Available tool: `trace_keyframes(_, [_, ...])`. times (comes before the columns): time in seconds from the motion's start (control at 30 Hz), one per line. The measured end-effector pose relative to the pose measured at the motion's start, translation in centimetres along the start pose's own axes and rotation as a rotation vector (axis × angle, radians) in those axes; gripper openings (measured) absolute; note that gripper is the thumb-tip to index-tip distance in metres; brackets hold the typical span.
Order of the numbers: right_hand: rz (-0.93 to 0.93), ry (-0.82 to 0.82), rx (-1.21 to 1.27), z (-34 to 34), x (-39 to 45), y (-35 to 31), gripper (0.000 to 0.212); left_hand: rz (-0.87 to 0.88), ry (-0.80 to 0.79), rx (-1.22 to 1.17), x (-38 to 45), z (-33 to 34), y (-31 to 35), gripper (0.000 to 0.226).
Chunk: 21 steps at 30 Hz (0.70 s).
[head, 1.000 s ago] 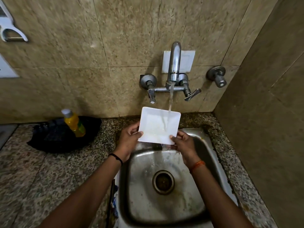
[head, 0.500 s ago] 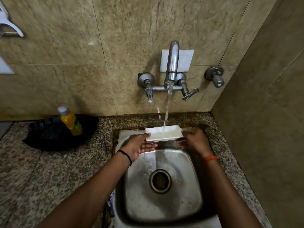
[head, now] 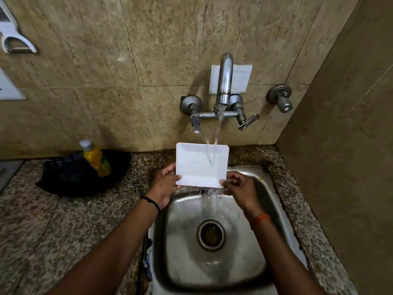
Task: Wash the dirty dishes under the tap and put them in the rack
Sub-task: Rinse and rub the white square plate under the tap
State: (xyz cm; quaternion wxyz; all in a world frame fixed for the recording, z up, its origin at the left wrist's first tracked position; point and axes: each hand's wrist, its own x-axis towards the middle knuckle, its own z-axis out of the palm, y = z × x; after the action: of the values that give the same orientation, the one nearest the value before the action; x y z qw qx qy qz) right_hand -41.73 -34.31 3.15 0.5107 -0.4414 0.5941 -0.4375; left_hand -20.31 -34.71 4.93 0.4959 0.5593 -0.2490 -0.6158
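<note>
Rinse step in hand. White rectangular dish (head: 202,165) is held tilted up over the back edge of the steel sink (head: 214,252), face toward the person, right half under the stream from the wall tap (head: 224,81). Water hits the upper right of the dish face and sheets off the bottom edge into the basin. To do this well, I'd say: slide the dish right so the flow also sweeps the left half, keep the tilt so runoff lands in the sink and not on the granite counter (head: 53,220), then flip to rinse the back. Wet glazed surface looks slippery, so grip at the corners matters. Left hand (head: 165,186) pinches the lower left corner, thumb on the front face, fingers curled behind. Right hand (head: 238,188) pinches the lower right corner, fingers curled in around the edge. Both clamped on the dish, nothing else held. No rack visible from here; only a yellow bottle (head: 95,158) on a black cloth-like heap (head: 70,177) to the left.
</note>
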Motion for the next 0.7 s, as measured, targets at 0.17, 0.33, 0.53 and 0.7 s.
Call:
trace_keyframes(0.17, [-0.231, 0.048, -0.162, -0.8, -0.1, -1.7, 0.008, -0.177, -0.057, -0.068, -0.4, 0.9, -1.9, 0.037])
trace_keyframes(0.33, [-0.084, 0.16, -0.172, -2.1, 0.9, -0.8, 0.021, -0.212, -0.093, 0.0, -0.7, 2.8, -1.4, 0.017])
trace_keyframes(0.53, [0.221, 0.008, 0.017, -2.4, 0.1, 0.9, 0.014, 0.003, -0.058, 0.177, -0.2, 3.3, 0.6, 0.029])
trace_keyframes(0.7, [0.143, 0.032, 0.085, -1.4, -0.5, 1.0, 0.012, 0.099, -0.174, 0.274, -0.6, 2.5, 1.0, 0.037])
